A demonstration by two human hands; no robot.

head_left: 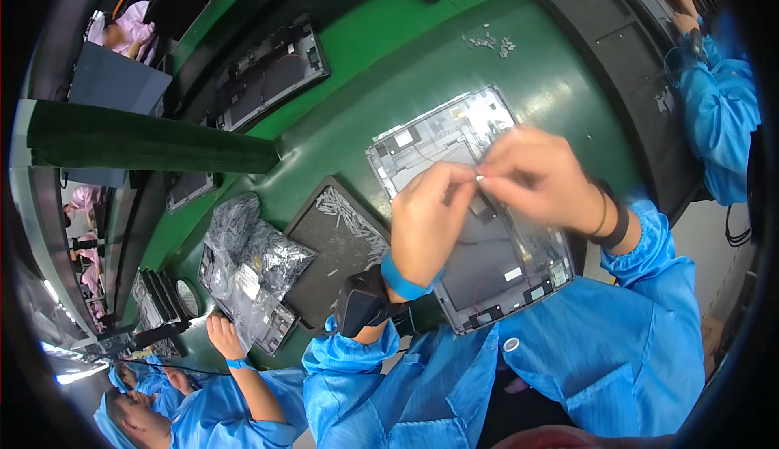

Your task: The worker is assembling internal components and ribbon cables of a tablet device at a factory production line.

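A flat grey device housing (pixel 479 262), like an opened laptop or tablet shell, lies tilted in front of me on the green bench. Above its upper middle, my left hand (pixel 426 218) and my right hand (pixel 544 175) meet fingertip to fingertip. Both are closed in a pinch. A tiny pale speck shows between the fingertips, too small to name. A thin dark wire runs across the housing near my left fingers. My hands cover part of the housing's upper half.
Left of the housing sits a black tray (pixel 312 274) with many small grey strips (pixel 345 214). Clear plastic bags (pixel 247 242) of parts lie beyond it. More grey pieces (pixel 495 43) lie at the far side. A long dark tray (pixel 600 51) stands right. Co-workers sit at both sides.
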